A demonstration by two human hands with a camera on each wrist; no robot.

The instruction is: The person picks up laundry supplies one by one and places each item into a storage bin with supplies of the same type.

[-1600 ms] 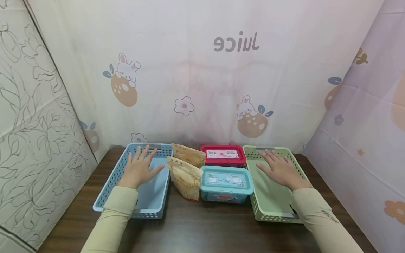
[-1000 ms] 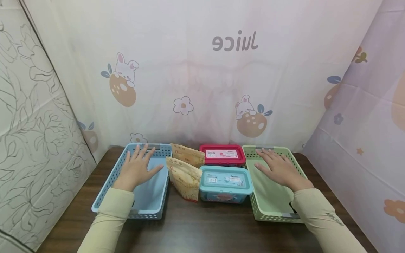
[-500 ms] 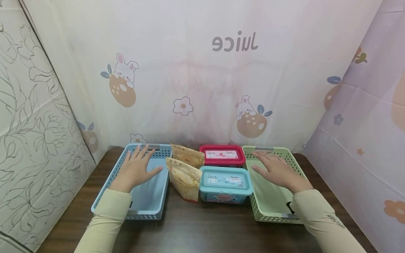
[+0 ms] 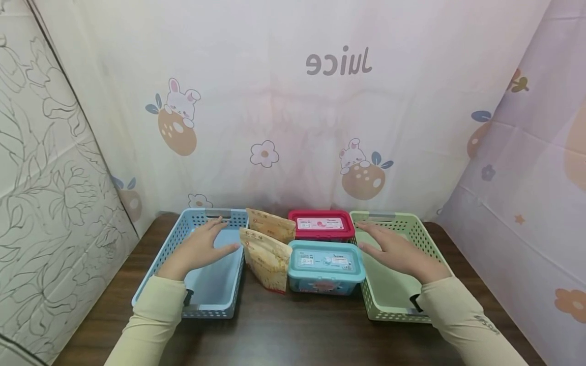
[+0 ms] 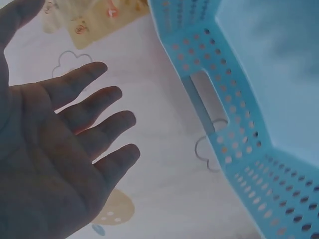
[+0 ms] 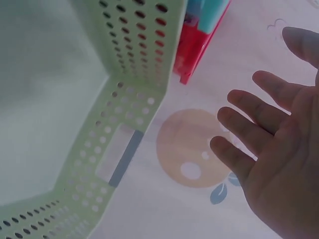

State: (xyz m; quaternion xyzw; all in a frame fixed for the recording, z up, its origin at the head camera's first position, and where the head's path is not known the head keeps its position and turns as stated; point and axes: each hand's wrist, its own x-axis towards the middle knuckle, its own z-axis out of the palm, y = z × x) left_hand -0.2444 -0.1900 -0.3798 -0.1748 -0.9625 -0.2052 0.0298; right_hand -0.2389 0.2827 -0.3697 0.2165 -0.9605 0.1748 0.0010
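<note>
My left hand (image 4: 199, 248) hovers over the blue basket (image 4: 212, 307), fingers extended toward the middle and nothing in its grasp. In the left wrist view its palm and spread fingers show beside the basket's handle slot. Over the green basket (image 4: 398, 315) is my right hand (image 4: 397, 249), fingers straight and holding nothing. Between the baskets stand two tan pouches, a front pouch (image 4: 267, 259) and a rear pouch (image 4: 273, 225). To their right sit a teal-lidded box (image 4: 327, 264) and, behind it, a red-lidded box (image 4: 322, 224). The left thumb tip comes near the front pouch in the head view.
A dark wooden table (image 4: 293, 335) carries everything. A printed curtain (image 4: 293, 101) hangs right behind the baskets, with another patterned cloth (image 4: 526, 203) along the right side and a line-drawn floral panel (image 4: 55, 178) on the left.
Both hands have turned from palm down toward palms facing inward, and the right hand has shifted slightly left. The baskets, pouches and boxes stay in place.
</note>
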